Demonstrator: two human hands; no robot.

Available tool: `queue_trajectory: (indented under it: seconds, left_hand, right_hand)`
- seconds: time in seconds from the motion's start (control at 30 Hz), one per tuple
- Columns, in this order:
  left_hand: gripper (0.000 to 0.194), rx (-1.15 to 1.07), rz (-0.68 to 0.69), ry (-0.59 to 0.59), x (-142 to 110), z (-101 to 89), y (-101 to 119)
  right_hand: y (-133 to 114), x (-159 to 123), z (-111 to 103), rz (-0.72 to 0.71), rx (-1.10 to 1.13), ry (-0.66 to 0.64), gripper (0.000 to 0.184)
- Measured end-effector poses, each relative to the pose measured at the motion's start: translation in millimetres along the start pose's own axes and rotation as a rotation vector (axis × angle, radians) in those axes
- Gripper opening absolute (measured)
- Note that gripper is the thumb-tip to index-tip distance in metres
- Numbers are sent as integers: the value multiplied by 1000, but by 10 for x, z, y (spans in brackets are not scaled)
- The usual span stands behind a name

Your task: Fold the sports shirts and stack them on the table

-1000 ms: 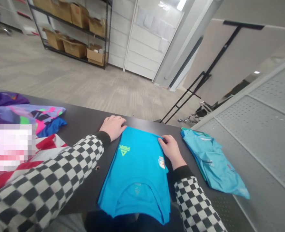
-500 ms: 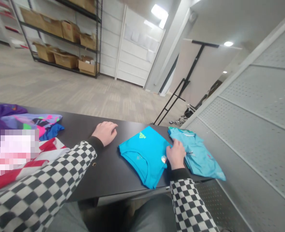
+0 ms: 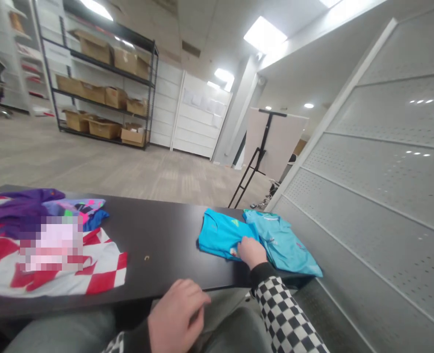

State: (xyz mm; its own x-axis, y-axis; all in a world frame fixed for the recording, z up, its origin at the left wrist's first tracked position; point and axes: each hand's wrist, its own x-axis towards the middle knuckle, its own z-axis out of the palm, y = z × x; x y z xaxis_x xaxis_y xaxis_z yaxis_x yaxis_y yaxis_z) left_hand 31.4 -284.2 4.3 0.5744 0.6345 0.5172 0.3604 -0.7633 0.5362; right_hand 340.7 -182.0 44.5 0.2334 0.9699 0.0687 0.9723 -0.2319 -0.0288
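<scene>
Showing a folded bright blue knit T-shirt (image 3: pixel 218 235) lying toward the right end of a dark matte surface (image 3: pixel 158 235), its long axis running roughly from 9 o'clock to 3 o'clock, nearly parallel to the surface's near edge. The right hand (image 3: pixel 251 252), in a black-cuffed, black-and-white checked sleeve (image 3: pixel 283 314), was the nearer hand. It lay on the shirt's near side at about the 4 o'clock end, fingers curled down against the fabric; whether they pinched the cloth or only pressed on it could not be told. The left hand (image 3: pixel 176 314) was farther off, below the surface's near edge above grey trousers (image 3: pixel 231 333), with the shirt at about its 1 o'clock. Its fingers were loosely curled, and nothing showed in them. A loosely folded pale blue shirt (image 3: pixel 285 242) lay at about 3 o'clock from the right hand, its edge meeting the bright blue shirt. Well apart at 9 o'clock lay a heap of garments, including a red-and-white checked jersey (image 3: pixel 102 274) and a purple garment (image 3: pixel 21 211), partly hidden by a pixelated patch. Metal shelving holding cardboard boxes (image 3: pixel 106 88) stood at about 11 o'clock across the carpeted floor (image 3: pixel 102 171).
</scene>
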Motion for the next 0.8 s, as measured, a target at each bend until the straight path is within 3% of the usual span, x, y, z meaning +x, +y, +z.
queue_trajectory:
  seconds: [0.17,0.27,0.37,0.5,0.57,0.63,0.8]
  left_hand:
    - [25,47,-26,-45,-150,205,150]
    - [34,118,-63,-1,-80,196,73]
    - [51,280,-127,31,28,49,-208]
    - [59,403,-233,-180,83,-198,-657]
    - [60,403,-207,-250,15,-246,-786]
    - [57,416,-127,-226,-106,-231,-826]
    - [38,416,44,-125,-340,-178,-710]
  right_hand:
    - [-609,-370,3,-205,139,-26,38]
    - [-677,-551,-8,-361,341,8,44]
    - [-471,-714,27,-410,332,22,52]
    - [-86,-988,194,-420,201,-141,76]
    - [69,-1140,301,-412,172,-140,83]
    - [188,-1284,399,-418,141,-104,82]
    - [374,-1577,479,-461,146,60,55]
